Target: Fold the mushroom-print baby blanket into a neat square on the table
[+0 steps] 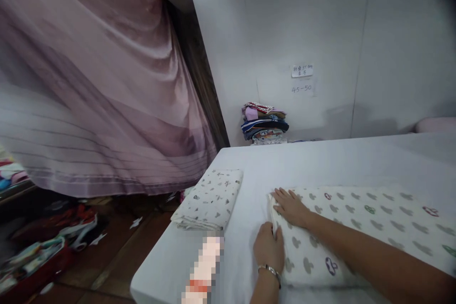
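Observation:
A white cloth (356, 242) printed with grey mushroom-like shapes and a few purple, green and red ones lies spread on the white table, apparently in layers. My right hand (292, 207) rests flat near its far left corner, palm down with the fingers stretched out. Below it, my left hand (268, 249), with a bracelet at the wrist, is curled around the cloth's left edge; its fingertips are partly hidden. To the left sits a folded white cloth (213, 199) with small grey and black prints, apart from both hands.
The white table (160, 266) has its rounded left corner near me. Folded fabrics (265, 123) are stacked by the wall beyond the table. A pinkish curtain (142, 80) hangs at left, above a red bin (42, 270) of cloth on the floor. A pixelated patch hides something at the table's front.

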Tool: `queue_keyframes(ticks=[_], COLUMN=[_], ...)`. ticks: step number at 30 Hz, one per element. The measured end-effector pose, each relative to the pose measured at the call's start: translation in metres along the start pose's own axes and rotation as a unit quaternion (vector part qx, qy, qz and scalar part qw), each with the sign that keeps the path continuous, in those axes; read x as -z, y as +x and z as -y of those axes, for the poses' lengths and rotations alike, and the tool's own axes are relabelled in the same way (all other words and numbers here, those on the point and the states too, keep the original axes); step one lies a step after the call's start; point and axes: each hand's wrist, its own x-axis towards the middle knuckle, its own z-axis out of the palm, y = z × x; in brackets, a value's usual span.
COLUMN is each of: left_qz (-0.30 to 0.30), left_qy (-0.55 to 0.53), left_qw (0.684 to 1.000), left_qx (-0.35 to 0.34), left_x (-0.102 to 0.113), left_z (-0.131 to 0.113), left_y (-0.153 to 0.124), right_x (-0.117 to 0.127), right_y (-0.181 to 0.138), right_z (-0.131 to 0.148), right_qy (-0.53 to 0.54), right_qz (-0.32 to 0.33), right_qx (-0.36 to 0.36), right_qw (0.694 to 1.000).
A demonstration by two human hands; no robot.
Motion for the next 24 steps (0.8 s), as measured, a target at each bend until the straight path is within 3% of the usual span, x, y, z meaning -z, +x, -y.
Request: queue_keyframes(ticks=[7,10,13,17,24], left_qz=[0.008,-0.038,-0.031,0.018,0.087], left_qy=[-0.046,-0.032,0.009,0.101,0.190], left_qw=[0.999,0.996,0.986,0.980,0.969], left_qx=[-0.002,-0.078,-0.165,-0.169,-0.133], left_x=[0.020,0.031,0.027,0.004,-0.016], left_z=[-0.005,-0.027,-0.054,-0.068,-0.051], left_y=[0.002,0.010,0.025,0.046,0.060], right_x=[-0.009,-0.010,-0.004,0.015,0.041], right_y=[0.003,0.009,0.012,-0.007,-0.082], right_z=[0.002,-0.002,-0.014,-0.049,-0.131], right_qy=[0.022,0.033,0.047,0.052,-0.039], right_qz=[-0.002,-0.003,-0.006,-0.041,-0.043], right_qx=[-0.002,0.007,0.011,-0.030,-0.148], right_qw=[1.000,0.999,0.999,0.997,0.987])
